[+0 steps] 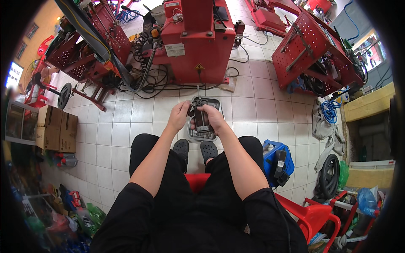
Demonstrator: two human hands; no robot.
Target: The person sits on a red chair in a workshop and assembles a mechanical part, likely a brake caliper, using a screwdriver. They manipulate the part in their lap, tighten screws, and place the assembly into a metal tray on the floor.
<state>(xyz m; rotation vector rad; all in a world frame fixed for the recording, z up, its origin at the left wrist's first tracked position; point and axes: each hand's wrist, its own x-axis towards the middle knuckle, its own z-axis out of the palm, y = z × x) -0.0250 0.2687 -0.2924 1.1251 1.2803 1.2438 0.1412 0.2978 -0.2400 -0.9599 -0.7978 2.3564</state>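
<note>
A dark, roughly cylindrical metal part (pixel 200 119) with a thin rod standing out of its far end is held up in front of my knees. My right hand (pixel 212 118) wraps round its right side, thumb on top and fingertips showing at the left. Fingers pressed together, my left hand (pixel 180 113) is at the part's upper left edge; what it pinches there is too small to make out. Below the part, a grey metal tray (pixel 219 104) rests on the tiled floor beyond my shoes, with small metal pieces near its close end.
Ahead stands a red machine (pixel 202 55), with black hoses on the floor to its left. Red perforated tool carts (pixel 291 48) flank it. Cardboard boxes (pixel 57 128) are at left. Right of my knee sit a blue container (pixel 287 162) and a red plastic chair (pixel 310 215).
</note>
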